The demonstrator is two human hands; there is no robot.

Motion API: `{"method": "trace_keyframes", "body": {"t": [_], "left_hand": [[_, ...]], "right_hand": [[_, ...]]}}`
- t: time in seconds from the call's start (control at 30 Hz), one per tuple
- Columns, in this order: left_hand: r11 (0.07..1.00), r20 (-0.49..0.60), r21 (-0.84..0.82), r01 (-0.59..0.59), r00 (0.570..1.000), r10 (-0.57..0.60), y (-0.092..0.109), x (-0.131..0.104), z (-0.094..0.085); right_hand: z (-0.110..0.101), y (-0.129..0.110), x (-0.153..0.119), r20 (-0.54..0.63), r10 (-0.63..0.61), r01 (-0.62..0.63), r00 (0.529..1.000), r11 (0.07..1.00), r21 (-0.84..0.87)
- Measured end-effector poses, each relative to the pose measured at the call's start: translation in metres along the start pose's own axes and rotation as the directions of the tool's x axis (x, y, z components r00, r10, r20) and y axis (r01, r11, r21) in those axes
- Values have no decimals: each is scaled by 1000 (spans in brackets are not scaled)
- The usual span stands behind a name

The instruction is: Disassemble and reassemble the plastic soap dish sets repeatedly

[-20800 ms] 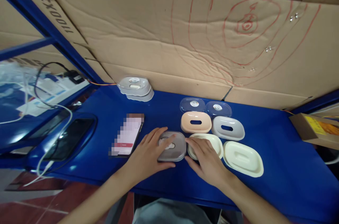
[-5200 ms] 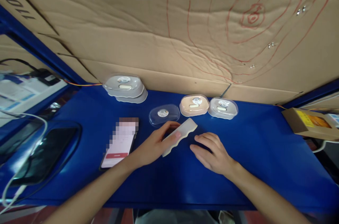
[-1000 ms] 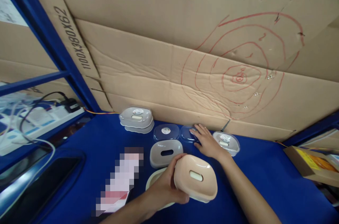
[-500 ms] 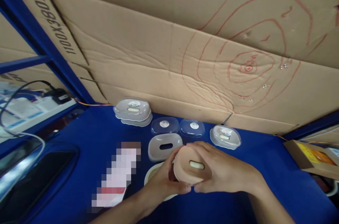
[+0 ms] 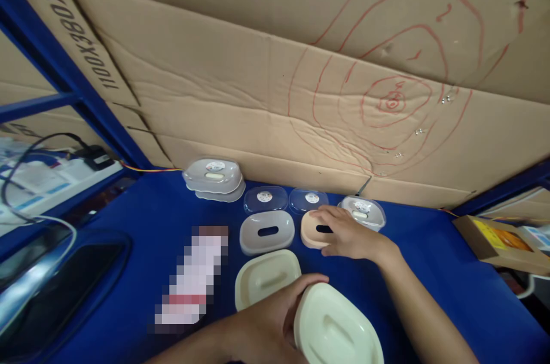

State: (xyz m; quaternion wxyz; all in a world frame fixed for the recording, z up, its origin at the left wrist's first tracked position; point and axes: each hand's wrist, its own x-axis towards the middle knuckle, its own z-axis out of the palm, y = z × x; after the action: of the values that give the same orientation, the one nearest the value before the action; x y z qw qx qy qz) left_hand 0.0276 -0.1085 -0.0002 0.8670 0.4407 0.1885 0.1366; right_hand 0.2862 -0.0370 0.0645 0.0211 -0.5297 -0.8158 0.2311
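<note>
My left hand [image 5: 281,309] is closed around the near-left side of a cream soap dish base [image 5: 339,327], tilted with its ridged inside facing up. Its thumb is largely hidden. My right hand [image 5: 344,232] grips a peach slotted soap tray [image 5: 310,229] on the blue table, fingers at its back edge and thumb at its front. That hand covers the tray's right part. A grey slotted soap tray [image 5: 249,232] sits just left of it. Another cream soap dish base [image 5: 244,286] lies in front of the grey tray, partly behind my left forearm.
Two clear lids [image 5: 265,207] lie behind the trays. Stacked lidded soap dishes [image 5: 212,183] stand at the back left, another lidded soap dish [image 5: 373,212] at the back right. Left are a pixelated packet [image 5: 193,275] and a black device [image 5: 64,289]. A cardboard wall [image 5: 206,77] rises behind.
The peach tray has come apart from the cream base and moved back onto the table beside the grey tray, in my right hand. My left hand has moved right and nearer with the cream base.
</note>
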Motion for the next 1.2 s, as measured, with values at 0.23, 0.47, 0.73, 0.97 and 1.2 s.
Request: {"method": "trace_keyframes", "body": {"t": [0.23, 0.47, 0.73, 0.97, 1.2], "left_hand": [[999, -37, 1, -45, 998, 45, 15, -2, 0], [978, -188, 13, -210, 960, 208, 28, 4, 0], [767, -347, 641, 0, 891, 291, 26, -1, -4], [176, -269, 963, 204, 742, 614, 33, -7, -15], [-251, -45, 925, 284, 741, 669, 21, 6, -25]], "right_hand": [[4, -1, 9, 65, 33, -33, 997, 999, -1], [-28, -46, -35, 73, -216, 193, 974, 951, 241], [-12, -62, -48, 148, -160, 136, 976, 977, 163], [13, -69, -41, 157, 78, -62, 984, 993, -102], [28, -72, -38, 117, 73, -54, 991, 987, -151]]}}
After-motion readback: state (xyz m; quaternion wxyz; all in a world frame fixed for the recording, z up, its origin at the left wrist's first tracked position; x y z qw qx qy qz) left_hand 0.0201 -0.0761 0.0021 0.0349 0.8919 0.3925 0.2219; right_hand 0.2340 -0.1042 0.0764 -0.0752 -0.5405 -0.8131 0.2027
